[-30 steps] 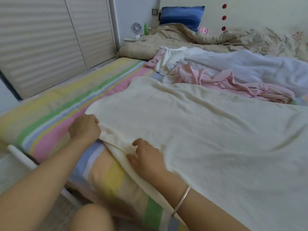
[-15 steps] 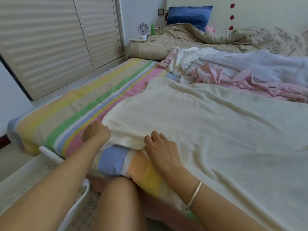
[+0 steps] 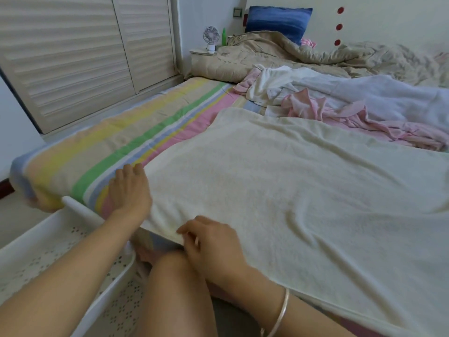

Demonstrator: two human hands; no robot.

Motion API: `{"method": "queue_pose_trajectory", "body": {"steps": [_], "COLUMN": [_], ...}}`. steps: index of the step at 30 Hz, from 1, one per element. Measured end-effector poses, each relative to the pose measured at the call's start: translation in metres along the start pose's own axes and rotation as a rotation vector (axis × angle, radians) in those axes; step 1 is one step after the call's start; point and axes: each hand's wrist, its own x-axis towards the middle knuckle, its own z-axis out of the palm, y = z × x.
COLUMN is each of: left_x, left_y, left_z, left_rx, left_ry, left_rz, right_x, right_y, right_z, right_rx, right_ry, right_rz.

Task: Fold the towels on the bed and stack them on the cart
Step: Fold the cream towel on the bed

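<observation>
Your cream towel lies spread flat over the near part of the bed, covering the striped sheet from the near edge back toward the pile of loose laundry. Your left hand rests palm down on the towel's left border, where it meets the pink stripe; its fingers are extended and close together, pressing flat and gripping nothing. Your right hand sits at the near edge of the towel, just above your knee. Its fingers are curled with the tips pinched at the towel's hem, though the blur makes it hard to tell how firmly the cloth is held. A silver bangle circles your right wrist.

The white cart, its tray perforated, stands at the lower left against the bed's corner, and no towels lie on the part in view. Behind the spread towel, a pink towel, a white towel and a pale lavender towel lie crumpled together, unfolded. Farther back sit a beige quilt and a blue pillow.
</observation>
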Motion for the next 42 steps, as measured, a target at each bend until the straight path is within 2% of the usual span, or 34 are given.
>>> {"method": "queue_pose_trajectory", "body": {"steps": [2,4,7,10,12,13,16,18,21,23,25,27,31,36,40,42], "left_x": [-0.005,-0.012,-0.033,-0.068,-0.089,-0.094,-0.103,-0.114,-0.145,-0.164,-0.175,-0.177,-0.177,-0.191,-0.217,-0.234], "left_y": [0.024,0.053,0.101,0.136,0.144,0.142,0.14,0.144,0.158,0.169,0.177,0.178,0.181,0.206,0.255,0.285], "left_z": [-0.005,-0.011,-0.016,-0.001,0.017,0.022,0.023,0.016,0.005,0.003,0.007,0.011,0.011,-0.006,-0.025,-0.031], "left_rx": [-0.105,-0.233,-0.392,-0.421,-0.323,-0.307,-0.453,-0.542,-0.611,-0.606,-0.524,-0.442,-0.39,-0.455,-0.513,-0.514], "left_ry": [0.073,0.092,0.077,-0.069,-0.098,-0.061,0.12,0.192,0.164,0.11,0.067,0.027,0.012,0.03,0.004,-0.029], "left_rz": [0.147,0.308,0.513,0.585,0.586,0.577,0.556,0.603,0.725,0.825,0.901,0.915,0.885,0.741,0.869,0.972], "right_x": [0.004,0.001,-0.031,-0.084,-0.119,-0.134,-0.174,-0.182,-0.171,-0.166,-0.172,-0.19,-0.215,-0.237,-0.242,-0.246], "right_y": [0.02,0.048,0.093,0.109,0.103,0.098,0.083,0.079,0.09,0.112,0.134,0.147,0.141,0.124,0.126,0.139], "right_z": [-0.021,-0.045,-0.067,-0.066,-0.057,-0.052,-0.045,-0.058,-0.094,-0.118,-0.131,-0.127,-0.115,-0.111,-0.137,-0.163], "right_rx": [-0.024,-0.162,-0.491,-0.672,-0.673,-0.655,-0.586,-0.514,-0.518,-0.621,-0.685,-0.706,-0.712,-0.685,-0.555,-0.604], "right_ry": [0.142,0.2,0.089,0.045,0.018,-0.001,-0.081,-0.061,0.156,0.263,0.243,0.159,0.108,0.089,0.173,0.207], "right_rz": [0.045,0.082,0.222,0.301,0.239,0.175,-0.013,-0.063,0.073,0.322,0.583,0.707,0.676,0.651,0.706,0.788]}}
